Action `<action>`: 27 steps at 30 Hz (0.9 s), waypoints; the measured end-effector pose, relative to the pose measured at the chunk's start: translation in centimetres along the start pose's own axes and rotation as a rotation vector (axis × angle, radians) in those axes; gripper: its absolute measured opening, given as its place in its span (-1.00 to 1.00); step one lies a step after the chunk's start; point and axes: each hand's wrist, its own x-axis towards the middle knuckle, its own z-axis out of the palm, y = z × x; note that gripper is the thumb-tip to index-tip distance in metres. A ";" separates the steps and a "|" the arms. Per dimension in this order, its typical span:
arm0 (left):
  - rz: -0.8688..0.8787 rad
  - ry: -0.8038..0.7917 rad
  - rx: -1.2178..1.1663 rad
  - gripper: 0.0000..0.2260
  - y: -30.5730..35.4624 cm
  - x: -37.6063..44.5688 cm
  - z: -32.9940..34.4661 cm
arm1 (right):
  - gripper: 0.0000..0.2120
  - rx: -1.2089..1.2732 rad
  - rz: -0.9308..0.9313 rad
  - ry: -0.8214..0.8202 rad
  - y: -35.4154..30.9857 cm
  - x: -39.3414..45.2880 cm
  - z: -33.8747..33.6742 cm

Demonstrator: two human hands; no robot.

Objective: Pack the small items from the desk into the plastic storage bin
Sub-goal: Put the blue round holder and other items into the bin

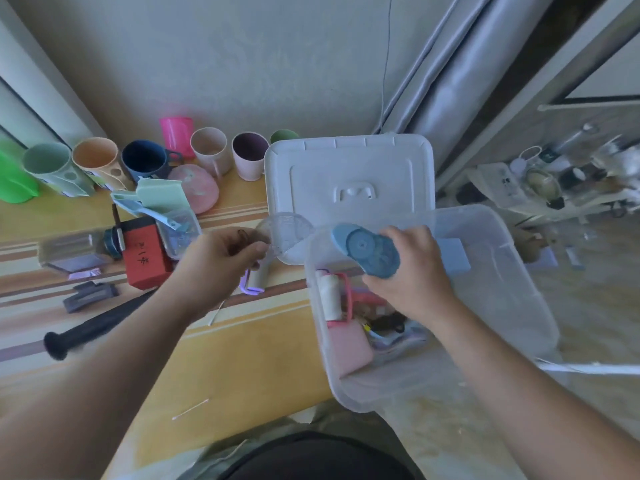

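The clear plastic storage bin juts over the desk's right edge. It holds a pink box, a white roll, a blue block and other small items. My right hand is over the bin, shut on a blue oval tape dispenser. My left hand hovers over the desk beside the bin, fingers pinched on a clear round protractor, with a dark hair tie looped at its fingers. Below that hand lies a small grey and purple roller.
The bin's white lid leans at the back. Several cups line the wall. On the desk lie a red box, a clear clip case, a dark knife, a black clip and cotton swabs.
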 end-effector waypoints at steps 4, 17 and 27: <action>-0.069 -0.068 -0.111 -0.89 3.2 -0.3 7.9 | -0.35 -0.309 0.146 -0.258 8.8 0.4 1.7; -0.378 0.071 -0.002 -0.89 2.3 1.0 22.1 | -0.31 -0.378 0.093 -0.587 11.0 5.5 10.8; -0.450 0.093 0.216 -0.83 -0.5 4.1 23.4 | -0.19 -0.024 0.020 -0.612 12.8 3.7 7.1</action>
